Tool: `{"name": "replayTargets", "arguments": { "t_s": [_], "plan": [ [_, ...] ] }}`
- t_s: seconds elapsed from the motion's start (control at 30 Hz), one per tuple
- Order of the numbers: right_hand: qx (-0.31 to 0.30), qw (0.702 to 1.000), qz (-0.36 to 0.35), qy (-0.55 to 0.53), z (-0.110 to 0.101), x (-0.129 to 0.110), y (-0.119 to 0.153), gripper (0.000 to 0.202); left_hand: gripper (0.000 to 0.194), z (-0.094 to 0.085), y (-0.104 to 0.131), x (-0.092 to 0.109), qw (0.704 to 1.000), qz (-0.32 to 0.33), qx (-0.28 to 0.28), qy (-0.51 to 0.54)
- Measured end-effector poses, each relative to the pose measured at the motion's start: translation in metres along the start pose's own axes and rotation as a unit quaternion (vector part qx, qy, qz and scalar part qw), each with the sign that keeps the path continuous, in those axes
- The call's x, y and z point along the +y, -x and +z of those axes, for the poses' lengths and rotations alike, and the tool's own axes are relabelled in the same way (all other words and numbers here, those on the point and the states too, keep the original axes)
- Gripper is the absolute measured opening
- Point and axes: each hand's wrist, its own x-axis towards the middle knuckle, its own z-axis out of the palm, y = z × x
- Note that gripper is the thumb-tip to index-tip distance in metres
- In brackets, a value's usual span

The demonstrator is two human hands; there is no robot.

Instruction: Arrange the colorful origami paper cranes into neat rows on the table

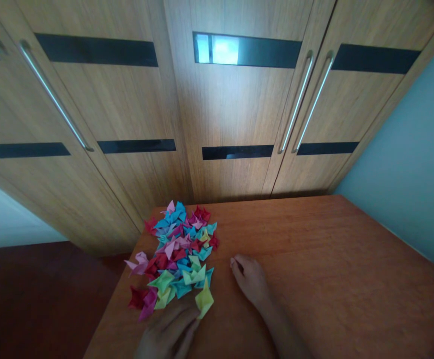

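Observation:
In the head view, my left hand is at the near left of the table, its thumb and fingertips pinched on a yellow paper crane. Just beyond it lies a pile of folded paper cranes in pink, red, blue, green and purple. A pink crane sits at the left side of the pile, close to the table edge. My right hand rests on the table to the right of the pile, apart from it. Its fingers are curled in, and nothing shows in them.
The reddish-brown wooden table reaches back to a wooden wardrobe with long metal handles. A pale blue wall runs along the right side. Left of the table edge, the dark floor lies lower down.

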Motion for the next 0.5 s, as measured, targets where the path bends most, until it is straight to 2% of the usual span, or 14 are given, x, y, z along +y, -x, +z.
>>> {"name": "replayTargets", "arguments": {
  "t_s": [0.1,0.2,0.27,0.3,0.37,0.5],
  "plan": [
    [0.000,1.000,0.001,-0.003,0.001,0.002,0.000,0.036,0.022,0.004,-0.046,0.003,0.999,-0.020,0.022,0.038],
    [0.000,1.000,-0.001,-0.012,0.002,0.004,-0.001,0.036,0.019,0.015,-0.106,-0.007,0.998,-0.040,0.036,0.043],
    [0.005,1.000,0.002,-0.017,0.003,0.005,-0.002,0.036,0.018,0.027,-0.149,-0.018,0.997,-0.080,-0.017,-0.005],
    [0.007,1.000,0.003,-0.019,0.003,0.005,-0.002,0.036,0.019,0.035,-0.169,-0.025,0.992,-0.092,-0.073,-0.037],
    [0.008,1.000,0.006,-0.024,0.003,0.005,-0.003,0.036,0.017,0.051,-0.203,-0.037,0.988,-0.098,-0.106,-0.055],
    [0.011,0.999,0.011,-0.030,0.003,0.005,-0.004,0.036,0.017,0.084,-0.245,-0.056,0.977,-0.109,-0.157,-0.092]
  ]
}}
